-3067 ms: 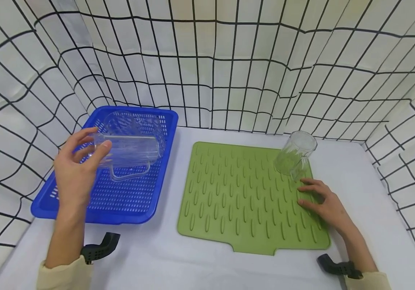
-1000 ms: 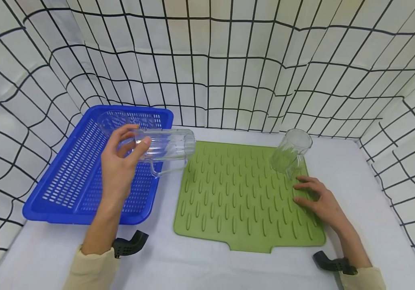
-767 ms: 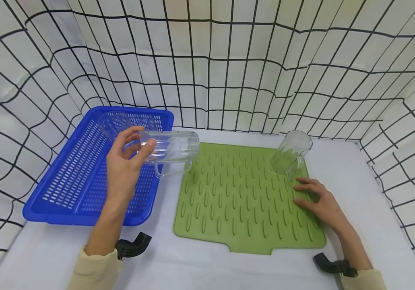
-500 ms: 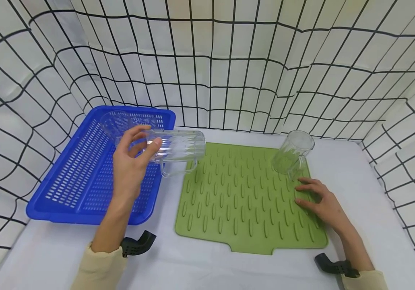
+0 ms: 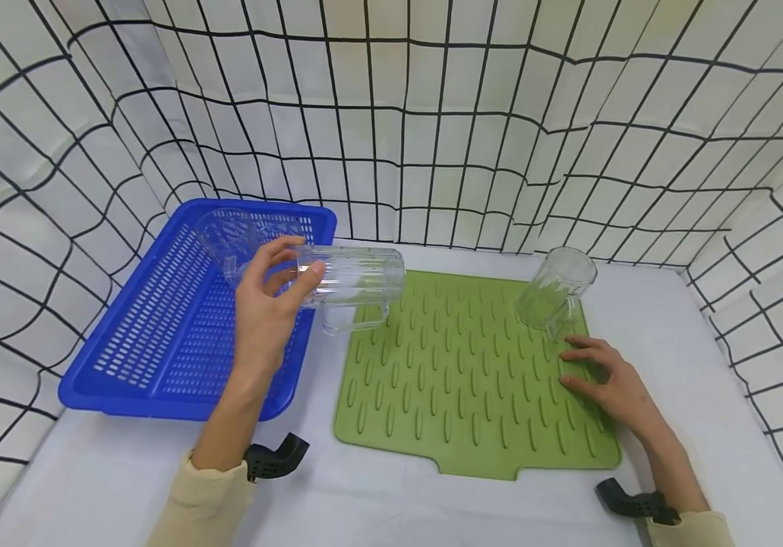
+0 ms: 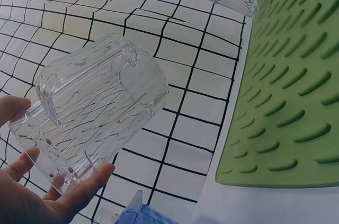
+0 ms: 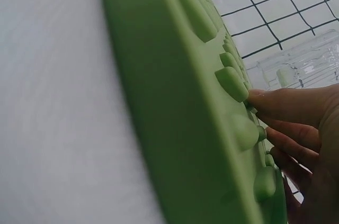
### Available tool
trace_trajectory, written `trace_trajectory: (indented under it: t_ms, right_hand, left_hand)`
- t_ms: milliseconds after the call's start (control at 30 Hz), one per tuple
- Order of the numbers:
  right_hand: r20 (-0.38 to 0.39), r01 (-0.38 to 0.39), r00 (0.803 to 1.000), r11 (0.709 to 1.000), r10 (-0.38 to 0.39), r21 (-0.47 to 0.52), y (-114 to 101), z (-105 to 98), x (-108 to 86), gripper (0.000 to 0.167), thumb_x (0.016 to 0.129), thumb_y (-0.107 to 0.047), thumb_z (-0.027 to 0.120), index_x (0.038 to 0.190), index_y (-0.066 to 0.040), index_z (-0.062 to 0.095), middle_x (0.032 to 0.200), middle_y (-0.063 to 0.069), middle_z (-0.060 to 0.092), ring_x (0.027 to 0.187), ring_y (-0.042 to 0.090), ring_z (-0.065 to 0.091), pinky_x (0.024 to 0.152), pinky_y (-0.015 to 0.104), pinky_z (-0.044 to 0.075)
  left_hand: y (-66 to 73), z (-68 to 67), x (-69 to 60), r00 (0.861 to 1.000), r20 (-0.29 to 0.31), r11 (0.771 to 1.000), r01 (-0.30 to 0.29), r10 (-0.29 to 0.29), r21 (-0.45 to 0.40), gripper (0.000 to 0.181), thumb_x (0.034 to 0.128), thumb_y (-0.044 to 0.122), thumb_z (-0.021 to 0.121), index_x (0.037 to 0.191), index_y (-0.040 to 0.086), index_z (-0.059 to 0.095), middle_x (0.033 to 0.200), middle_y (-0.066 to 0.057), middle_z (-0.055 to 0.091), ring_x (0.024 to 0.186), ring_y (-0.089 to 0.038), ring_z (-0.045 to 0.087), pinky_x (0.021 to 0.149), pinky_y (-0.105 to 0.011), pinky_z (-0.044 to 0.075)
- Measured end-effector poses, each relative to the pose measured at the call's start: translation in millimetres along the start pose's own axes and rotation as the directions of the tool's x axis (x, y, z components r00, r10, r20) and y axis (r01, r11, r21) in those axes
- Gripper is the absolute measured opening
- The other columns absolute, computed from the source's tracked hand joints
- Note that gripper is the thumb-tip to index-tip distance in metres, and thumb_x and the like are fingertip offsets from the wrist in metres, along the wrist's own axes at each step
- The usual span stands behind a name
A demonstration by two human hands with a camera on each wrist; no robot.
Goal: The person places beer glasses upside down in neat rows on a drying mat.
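A clear glass mug (image 5: 357,277) lies sideways in my left hand (image 5: 264,304), its handle hanging downward. My thumb and fingers grip one end of the mug, also plain in the left wrist view, where the ribbed glass mug (image 6: 100,97) tilts above the fingers. The mug is held up between the basket and the green drying mat (image 5: 459,380), over the mat's left edge. On the mat's back right stands a second glass mug (image 5: 555,292), its handle toward me. Just in front of that handle my right hand (image 5: 613,384) rests fingertips on the mat, holding nothing.
A blue perforated basket (image 5: 90,395) stands at the left, with another clear glass mug (image 5: 223,235) lying at its back. Black wire grid panels (image 5: 425,137) rise behind and at both sides. White cloth (image 5: 377,509) covers the table.
My left hand has lifted the mug from over the basket and carried it right, to the mat's left edge. My right hand and the standing mug keep their places.
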State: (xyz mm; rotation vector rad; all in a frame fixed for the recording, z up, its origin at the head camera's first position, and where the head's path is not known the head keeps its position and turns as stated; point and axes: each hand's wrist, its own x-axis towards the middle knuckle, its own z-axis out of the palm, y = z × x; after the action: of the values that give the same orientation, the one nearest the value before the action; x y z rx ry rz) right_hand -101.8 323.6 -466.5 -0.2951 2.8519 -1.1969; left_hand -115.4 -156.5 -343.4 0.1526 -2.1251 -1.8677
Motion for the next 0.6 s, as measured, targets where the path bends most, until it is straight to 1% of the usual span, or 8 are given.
trace_trajectory:
  t_ms: [200, 300, 367, 400, 467, 533, 600]
  right_hand:
    - [-0.009, 0.014, 1.000, 0.999, -0.015, -0.033, -1, -1, 0.2, 0.037, 0.090, -0.020, 0.082, 0.122, -0.006, 0.072, 0.152, 0.021, 0.052, 0.146, 0.055, 0.036, 0.114, 0.076, 0.030]
    - [-0.028, 0.022, 0.999, 0.999, -0.024, -0.046, 0, -1, -0.4, 0.035, 0.090, -0.018, 0.082, 0.121, -0.006, 0.073, 0.150, 0.021, 0.054, 0.145, 0.055, 0.039, 0.113, 0.076, 0.032]
    - [-0.049, 0.013, 0.999, 0.998, -0.015, -0.056, -1, -2, -0.7, 0.033, 0.091, -0.020, 0.081, 0.121, -0.007, 0.073, 0.149, 0.019, 0.055, 0.144, 0.053, 0.041, 0.112, 0.074, 0.035]
    - [-0.064, 0.007, 0.998, 0.998, -0.011, -0.070, -1, -2, -1.1, 0.032, 0.091, -0.021, 0.081, 0.120, -0.008, 0.074, 0.148, 0.017, 0.057, 0.144, 0.048, 0.044, 0.113, 0.068, 0.039]
    - [-0.101, -0.004, 0.995, 0.997, -0.004, -0.080, -3, -4, -1.5, 0.030, 0.093, -0.023, 0.079, 0.120, -0.010, 0.074, 0.147, 0.014, 0.059, 0.145, 0.022, 0.049, 0.115, 0.046, 0.046]
    - [-0.145, -0.002, 0.989, 0.997, -0.010, -0.080, -5, -5, -1.3, 0.028, 0.095, -0.023, 0.077, 0.120, -0.009, 0.074, 0.144, 0.013, 0.061, 0.137, -0.004, 0.048, 0.108, 0.021, 0.049]
    - [-0.197, 0.012, 0.980, 0.997, -0.026, -0.073, -8, -6, -0.5, 0.027, 0.097, -0.020, 0.075, 0.121, -0.008, 0.073, 0.142, 0.013, 0.063, 0.124, -0.024, 0.041, 0.096, 0.004, 0.043]
  left_hand:
    - [1.8, 4.7, -2.7, 1.000, 0.011, 1.000, 0.005, -0.005, -0.010, 0.045, 0.0956, 0.026, 0.076, 0.138, 0.023, 0.063, 0.135, 0.000, 0.052, 0.119, -0.018, 0.060, 0.087, -0.026, 0.055]
    - [1.2, 7.4, -3.3, 1.000, 0.023, 1.000, 0.004, -0.003, -0.019, 0.044, 0.0958, 0.025, 0.076, 0.138, 0.023, 0.063, 0.134, 0.002, 0.052, 0.117, -0.017, 0.060, 0.086, -0.024, 0.056]
    - [0.5, 8.9, -3.5, 1.000, 0.030, 1.000, -0.002, 0.003, -0.029, 0.044, 0.0959, 0.024, 0.076, 0.138, 0.022, 0.063, 0.133, 0.002, 0.051, 0.116, -0.017, 0.060, 0.085, -0.024, 0.056]
    - [0.1, 9.4, -3.3, 0.999, 0.032, 0.999, -0.007, 0.008, -0.033, 0.044, 0.0959, 0.023, 0.076, 0.138, 0.021, 0.063, 0.133, 0.002, 0.051, 0.116, -0.017, 0.060, 0.085, -0.024, 0.056]
    - [-0.1, 10.4, -3.0, 0.999, 0.034, 0.999, -0.012, 0.013, -0.032, 0.045, 0.0959, 0.023, 0.076, 0.138, 0.020, 0.063, 0.133, 0.001, 0.051, 0.117, -0.017, 0.059, 0.085, -0.024, 0.057]
    - [-0.1, 11.2, -2.5, 0.999, 0.034, 0.999, -0.016, 0.017, -0.030, 0.045, 0.0954, 0.023, 0.077, 0.138, 0.020, 0.062, 0.133, 0.000, 0.052, 0.117, -0.017, 0.060, 0.086, -0.025, 0.057]
    - [0.0, 12.1, -2.0, 0.999, 0.031, 0.999, -0.021, 0.021, -0.026, 0.045, 0.0951, 0.023, 0.077, 0.138, 0.020, 0.063, 0.133, -0.002, 0.052, 0.117, -0.017, 0.060, 0.085, -0.026, 0.057]
